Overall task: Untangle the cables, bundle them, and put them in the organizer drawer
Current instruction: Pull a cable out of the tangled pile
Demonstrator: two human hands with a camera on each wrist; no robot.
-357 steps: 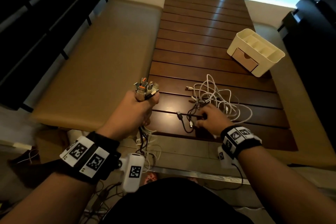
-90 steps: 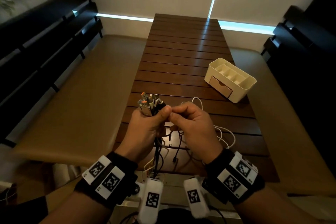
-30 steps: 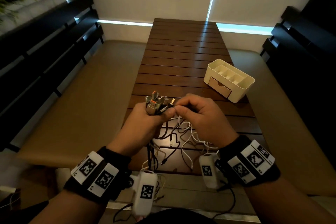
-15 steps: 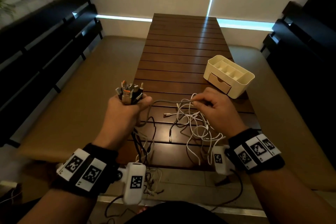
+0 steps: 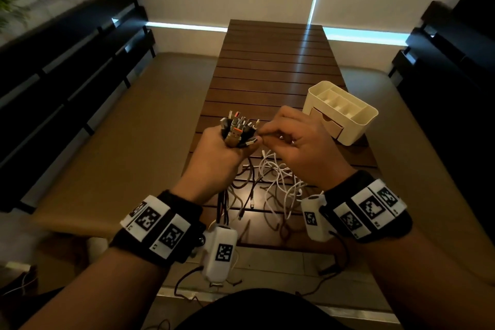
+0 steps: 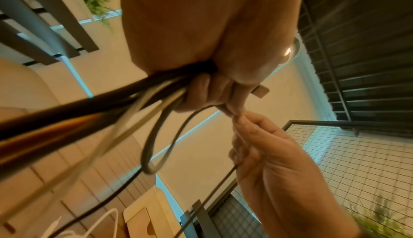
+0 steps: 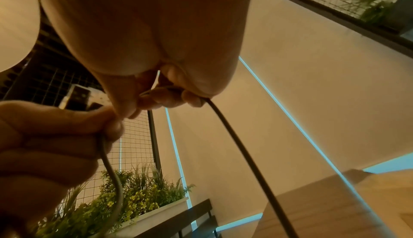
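My left hand is raised over the near end of the slatted table and grips a bunch of cable ends, plugs pointing up. Their black and white cords trail down from the fist. My right hand is right beside it, pinching a thin dark cable at the bunch. Loose white and dark cables lie tangled on the table below both hands. The cream organizer, its small drawer closed, stands to the right, behind my right hand.
Tan cushioned benches flank the table on both sides, with dark slatted backrests behind them. A planter with greenery runs along the left wall. The far half of the table is bare wood.
My right hand left the tangle on the table and came up to the plug bunch with a cable. My left hand moved right and a little up toward it.
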